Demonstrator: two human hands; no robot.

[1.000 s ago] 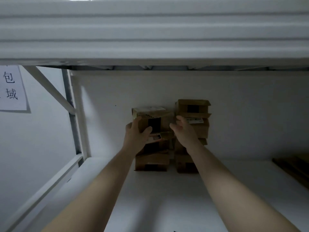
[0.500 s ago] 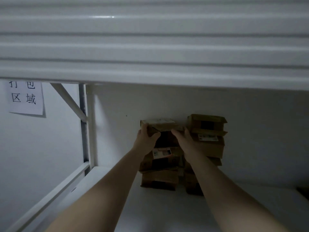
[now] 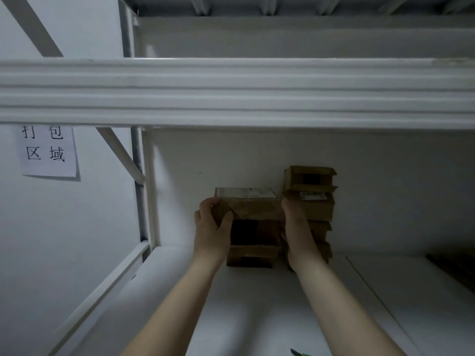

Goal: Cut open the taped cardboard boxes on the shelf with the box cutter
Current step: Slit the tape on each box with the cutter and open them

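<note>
The scene is dim and grey: the front beam [image 3: 231, 91] of the upper level catches the most light and looks pale, while the cardboard boxes [image 3: 311, 204] deep at the back wall [image 3: 385, 188] stay dark brown, with some faces almost black. A brighter streak lies on that wall just beside the upright post [image 3: 147, 191], broad soft shadows spread over the shelf board [image 3: 257, 309] in the foreground, and the paper sign [image 3: 48, 152] throws a thin shadow at its lower and right edges. The wide lens bends the straight lines near the borders, and the whole picture is a little soft and grainy, so fine print on the box labels is not readable.
</note>
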